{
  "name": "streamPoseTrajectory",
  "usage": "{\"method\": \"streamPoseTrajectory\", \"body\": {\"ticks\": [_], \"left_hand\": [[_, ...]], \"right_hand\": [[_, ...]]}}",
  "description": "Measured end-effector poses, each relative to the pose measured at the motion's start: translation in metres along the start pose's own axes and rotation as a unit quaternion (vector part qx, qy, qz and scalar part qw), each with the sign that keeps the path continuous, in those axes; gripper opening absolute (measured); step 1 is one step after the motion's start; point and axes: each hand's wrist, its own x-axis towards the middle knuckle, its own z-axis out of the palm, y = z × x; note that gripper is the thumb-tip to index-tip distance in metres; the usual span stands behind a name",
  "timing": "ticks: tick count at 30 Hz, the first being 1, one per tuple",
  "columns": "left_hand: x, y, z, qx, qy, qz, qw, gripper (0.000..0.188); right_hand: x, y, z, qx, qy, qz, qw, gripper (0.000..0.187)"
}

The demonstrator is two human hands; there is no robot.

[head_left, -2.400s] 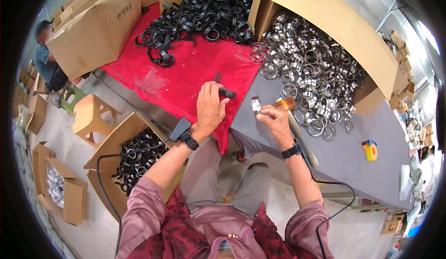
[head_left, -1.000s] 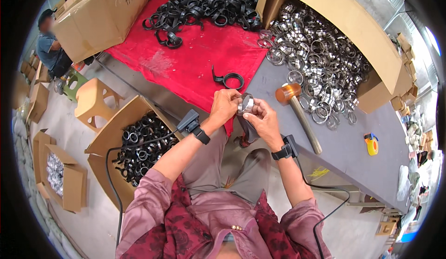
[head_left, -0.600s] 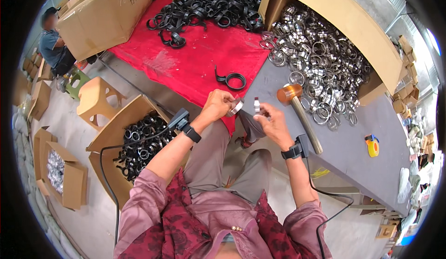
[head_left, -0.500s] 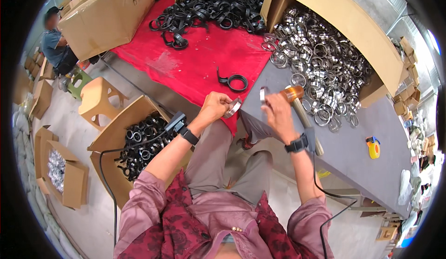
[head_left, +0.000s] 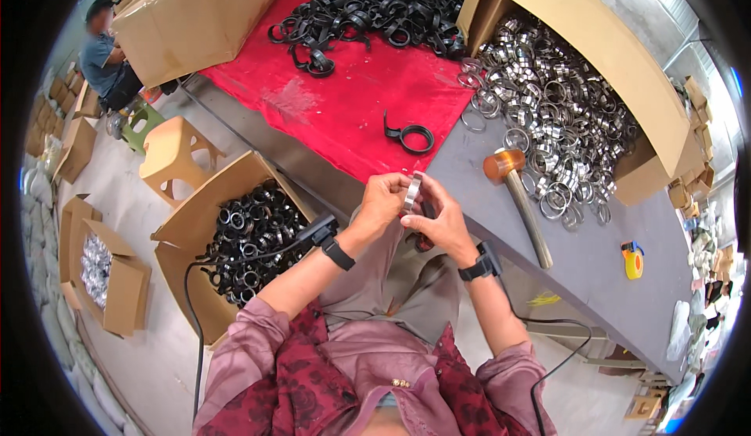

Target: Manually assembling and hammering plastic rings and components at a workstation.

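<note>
Above my lap, at the front edge of the table, my left hand (head_left: 382,203) pinches a shiny metal ring (head_left: 412,192) held on edge. From the other side my right hand (head_left: 440,221) closes on the same ring, its fingers partly hidden behind it. Whether a second ring lies against the first I cannot tell. Just beyond my hands, a black ring with a hooked arm (head_left: 416,139) lies on the red cloth (head_left: 344,107). To the right, a mallet (head_left: 526,213) with an amber head and a dark handle rests on the grey tabletop (head_left: 579,256).
A carton (head_left: 602,37) spills metal rings (head_left: 547,107) at the back right. Black ring parts (head_left: 375,6) heap at the back. A floor carton (head_left: 184,268) holds more, beside a tan stool (head_left: 176,158). A yellow tape measure (head_left: 632,261) lies right. Another person (head_left: 106,61) sits far left.
My right hand has come left from beside the mallet to meet my left hand at the ring. A ring seen by its fingertips earlier no longer shows there. The view has shifted slightly.
</note>
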Motion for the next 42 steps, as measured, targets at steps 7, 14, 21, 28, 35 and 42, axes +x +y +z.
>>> {"method": "streamPoseTrajectory", "body": {"ticks": [7, 14, 21, 28, 35, 42], "left_hand": [[-0.017, -0.009, 0.008, -0.139, -0.009, -0.116, 0.983, 0.017], [-0.023, -0.028, 0.000, -0.303, -0.102, -0.208, 0.924, 0.018], [-0.043, -0.019, 0.012, -0.346, -0.114, -0.262, 0.894, 0.028], [-0.061, -0.027, -0.013, -0.376, -0.074, -0.116, 0.916, 0.044], [-0.062, -0.038, -0.020, -0.393, -0.117, -0.086, 0.908, 0.024], [-0.065, 0.000, -0.020, -0.079, -0.139, 0.053, 0.986, 0.011]], "right_hand": [[-0.018, -0.013, 0.021, -0.089, 0.085, -0.074, 0.990, 0.098], [-0.027, -0.023, 0.030, -0.107, 0.102, -0.067, 0.987, 0.087], [-0.034, -0.037, 0.034, -0.154, 0.162, -0.011, 0.975, 0.076], [-0.039, -0.037, 0.035, -0.384, 0.231, -0.119, 0.886, 0.078], [-0.044, -0.035, 0.044, -0.372, 0.210, -0.079, 0.901, 0.078], [-0.051, -0.009, 0.026, 0.160, 0.089, -0.020, 0.983, 0.092]]}}
